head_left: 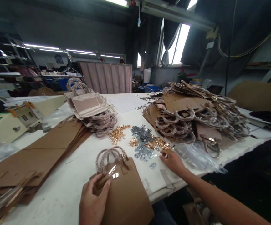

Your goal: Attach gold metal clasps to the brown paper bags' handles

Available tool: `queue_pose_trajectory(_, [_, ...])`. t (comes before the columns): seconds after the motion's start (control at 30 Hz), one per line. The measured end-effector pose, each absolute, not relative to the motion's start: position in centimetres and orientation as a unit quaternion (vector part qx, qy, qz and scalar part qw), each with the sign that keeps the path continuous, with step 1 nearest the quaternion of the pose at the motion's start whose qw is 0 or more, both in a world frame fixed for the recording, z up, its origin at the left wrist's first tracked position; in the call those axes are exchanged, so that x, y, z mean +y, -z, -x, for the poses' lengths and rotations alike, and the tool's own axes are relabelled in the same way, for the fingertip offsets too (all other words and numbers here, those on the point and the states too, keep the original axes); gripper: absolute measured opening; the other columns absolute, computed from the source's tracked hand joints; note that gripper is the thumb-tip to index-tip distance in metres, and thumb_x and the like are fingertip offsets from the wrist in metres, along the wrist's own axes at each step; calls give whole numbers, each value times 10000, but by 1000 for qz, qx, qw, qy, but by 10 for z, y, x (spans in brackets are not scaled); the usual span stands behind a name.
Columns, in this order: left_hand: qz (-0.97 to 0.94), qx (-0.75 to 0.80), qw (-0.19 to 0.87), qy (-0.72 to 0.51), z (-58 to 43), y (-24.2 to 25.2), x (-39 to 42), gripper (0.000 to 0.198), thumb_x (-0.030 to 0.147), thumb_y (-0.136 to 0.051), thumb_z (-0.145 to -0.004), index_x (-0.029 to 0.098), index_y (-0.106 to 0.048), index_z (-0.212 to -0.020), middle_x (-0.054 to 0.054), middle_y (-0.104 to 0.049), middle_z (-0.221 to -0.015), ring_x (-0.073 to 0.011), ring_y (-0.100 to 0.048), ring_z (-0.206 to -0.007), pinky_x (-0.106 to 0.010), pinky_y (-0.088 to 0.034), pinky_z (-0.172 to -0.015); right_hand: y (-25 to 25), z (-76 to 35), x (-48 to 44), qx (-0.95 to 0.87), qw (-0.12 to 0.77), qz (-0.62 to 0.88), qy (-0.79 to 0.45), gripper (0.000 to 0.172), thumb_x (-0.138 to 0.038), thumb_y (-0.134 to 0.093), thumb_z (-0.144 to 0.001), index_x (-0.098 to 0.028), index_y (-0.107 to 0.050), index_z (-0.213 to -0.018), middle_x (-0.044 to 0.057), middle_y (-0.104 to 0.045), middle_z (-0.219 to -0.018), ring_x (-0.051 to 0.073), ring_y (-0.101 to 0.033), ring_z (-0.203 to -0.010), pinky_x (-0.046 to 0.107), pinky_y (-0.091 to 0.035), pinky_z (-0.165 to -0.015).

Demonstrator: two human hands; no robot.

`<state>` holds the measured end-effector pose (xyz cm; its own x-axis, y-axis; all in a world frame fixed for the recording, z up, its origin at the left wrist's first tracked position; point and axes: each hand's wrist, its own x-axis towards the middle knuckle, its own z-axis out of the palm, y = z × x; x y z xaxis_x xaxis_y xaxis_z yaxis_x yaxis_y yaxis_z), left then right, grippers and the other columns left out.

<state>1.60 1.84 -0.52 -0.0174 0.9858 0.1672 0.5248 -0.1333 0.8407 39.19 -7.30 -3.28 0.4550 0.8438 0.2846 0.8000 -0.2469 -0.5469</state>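
Observation:
A brown handbag panel (pixel 126 193) with plastic-wrapped handles (pixel 110 156) lies at the table's front edge. Shiny metal fittings (pixel 114 173) show near its top. My left hand (pixel 95 197) grips the panel just below the handles, thumb on its face and fingers curled round a flap. My right hand (pixel 172 161) reaches to the near right side of the small hardware, its thumb and fingertips pinched together low over the table; whatever they hold is too small to make out. Close by are grey metal plates (pixel 142 133) and gold-coloured fittings (pixel 157 143).
Finished-looking panels with wrapped handles form a large pile (pixel 182 106) at right and a smaller stack (pixel 90 106) at back left. Flat brown panels (pixel 43 147) lie at left, beside a cream machine (pixel 6 128). Clear plastic bags (pixel 198 156) lie right of my right hand.

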Motion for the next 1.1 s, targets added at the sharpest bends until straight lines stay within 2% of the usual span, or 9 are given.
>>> queue_pose_trajectory(0.13, [-647,593,259,-404,-17,11,21,528,649,-643,-717,213,-660,-1015,-96,-634,-1098,-344,-616,-1087,-519,-468,-1032,34,-401,-62,-523,299,798,-19,280,-347,-622,-892,-217,-727,-1117,65,-728,-988,229,-670,-877,334,-500,-809])
queue_pose_trajectory(0.33, [-648,597,224,-416,-20,9,15,460,691,-644,-697,247,-555,-777,-42,-570,-879,-283,-579,-856,-441,-486,-855,36,-380,-22,-523,281,804,-21,254,-384,-630,-915,-293,-737,-1126,44,-723,-1171,228,-658,-1010,313,-461,-847])
queue_pose_trajectory(0.5, [-627,613,247,-411,-19,2,7,494,727,-598,-750,265,-437,-684,10,-512,-721,-234,-530,-727,-369,-451,-729,36,-378,-11,-513,296,805,-40,117,-262,-626,-863,-266,-743,-874,14,-728,-952,186,-643,-849,274,-428,-744])
queue_pose_trajectory(0.6, [-602,605,323,-409,-16,-3,5,480,728,-538,-813,250,-505,-780,6,-578,-736,-240,-577,-752,-362,-463,-740,33,-377,-16,-516,330,789,-47,122,-258,-611,-850,-232,-699,-770,32,-718,-942,195,-637,-868,285,-445,-781])
queue_pose_trajectory(0.8, [-585,580,410,-392,4,-5,9,651,654,-517,-855,193,-499,-1315,-114,-705,-1180,-318,-640,-1142,-458,-462,-1010,12,-349,-43,-519,409,742,-112,240,-401,-555,-914,-218,-704,-867,22,-712,-793,185,-640,-710,284,-490,-681])
queue_pose_trajectory(0.87, [-598,579,419,-363,14,-7,9,712,610,-530,-837,144,-499,-1374,-149,-698,-1232,-340,-618,-1209,-472,-447,-1050,-1,-330,-53,-506,448,722,-147,239,-437,-623,-879,-218,-719,-887,21,-713,-788,187,-627,-696,287,-490,-658])
queue_pose_trajectory(0.97, [-588,577,475,-309,26,-19,3,737,558,-550,-832,140,-472,-1433,-117,-740,-1077,-315,-711,-954,-422,-564,-786,-18,-294,-64,-486,494,692,-202,246,-432,-724,-808,-225,-750,-936,27,-737,-845,185,-600,-681,309,-493,-661])
queue_pose_trajectory(1.03, [-550,568,537,-296,30,-30,-4,744,518,-573,-845,165,-416,-1480,-89,-741,-994,-266,-711,-756,-342,-533,-544,-24,-266,-69,-484,514,663,-249,311,-425,-748,-792,-229,-765,-1034,38,-755,-908,197,-626,-719,332,-521,-702])
queue_pose_trajectory(1.1, [-492,555,595,-309,31,-39,-10,760,457,-636,-834,166,-390,-1493,-97,-737,-990,-245,-707,-726,-292,-497,-457,-25,-239,-73,-484,532,623,-307,387,-425,-752,-798,-229,-760,-1131,54,-766,-958,226,-674,-805,366,-558,-772])
